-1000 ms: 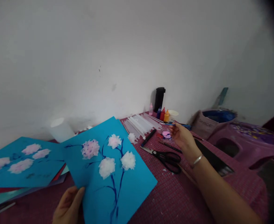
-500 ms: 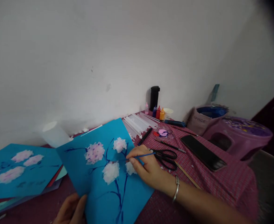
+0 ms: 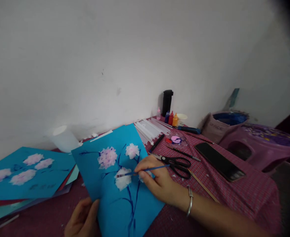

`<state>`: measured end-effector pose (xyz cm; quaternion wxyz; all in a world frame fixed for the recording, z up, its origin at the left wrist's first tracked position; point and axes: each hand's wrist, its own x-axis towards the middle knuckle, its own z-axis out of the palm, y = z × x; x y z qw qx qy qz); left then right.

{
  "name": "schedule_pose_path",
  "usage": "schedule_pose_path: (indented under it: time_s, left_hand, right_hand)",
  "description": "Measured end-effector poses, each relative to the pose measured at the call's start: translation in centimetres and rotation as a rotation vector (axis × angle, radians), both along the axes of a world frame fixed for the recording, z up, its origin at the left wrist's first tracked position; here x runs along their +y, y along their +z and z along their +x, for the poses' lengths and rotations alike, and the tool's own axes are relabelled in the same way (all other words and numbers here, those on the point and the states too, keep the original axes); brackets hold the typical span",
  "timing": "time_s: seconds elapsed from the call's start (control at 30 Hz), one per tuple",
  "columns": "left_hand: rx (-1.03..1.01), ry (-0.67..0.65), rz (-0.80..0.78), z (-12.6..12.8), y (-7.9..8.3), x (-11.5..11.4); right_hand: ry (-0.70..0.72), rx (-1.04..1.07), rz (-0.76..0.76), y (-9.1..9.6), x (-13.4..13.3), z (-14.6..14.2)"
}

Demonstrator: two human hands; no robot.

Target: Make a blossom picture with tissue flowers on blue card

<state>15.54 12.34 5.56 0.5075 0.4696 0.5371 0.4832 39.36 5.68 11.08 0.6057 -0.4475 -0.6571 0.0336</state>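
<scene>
My right hand is closed around a blue paintbrush. The brush tip lies over a white tissue-like flower on a blue sheet. Purple dots mark another flower at the sheet's upper left, and dark blue stems run down the sheet. One flower at the right is partly hidden behind my fingers. My left hand pinches the sheet's lower left edge between thumb and fingers. The sheet is tilted up off the table.
Scissors, a pen, a plate with paint and a dark phone-like slab lie at right. Behind them stand paint bottles and a black flask. Another flower picture lies left, by a white roll.
The brush tip has come onto the lower white flower, with my right hand shifting slightly. The whole view has shifted a little, and my left hand still holds the sheet.
</scene>
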Motion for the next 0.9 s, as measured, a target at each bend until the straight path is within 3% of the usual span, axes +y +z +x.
schedule_pose_path:
  time_s: [0.17, 0.5, 0.73, 0.9]
  left_hand:
    - [0.002, 0.015, 0.018, -0.1, -0.1, -0.2]
    - [-0.133, 0.015, -0.117, -1.8, -1.2, 1.4]
    - [-0.234, 0.076, -0.271, -1.8, -1.4, 1.8]
    - [-0.224, 0.089, -0.242, -2.0, -1.7, 1.8]
  right_hand:
    - [0.019, -0.115, -0.049, -0.5, 0.5, -0.6]
    - [-0.085, 0.068, -0.089, 0.3, -0.4, 1.3]
    - [-0.037, -0.014, -0.091, 0.4, -0.5, 1.2]
    - [-0.015, -0.05, -0.093, 0.2, -0.5, 0.9]
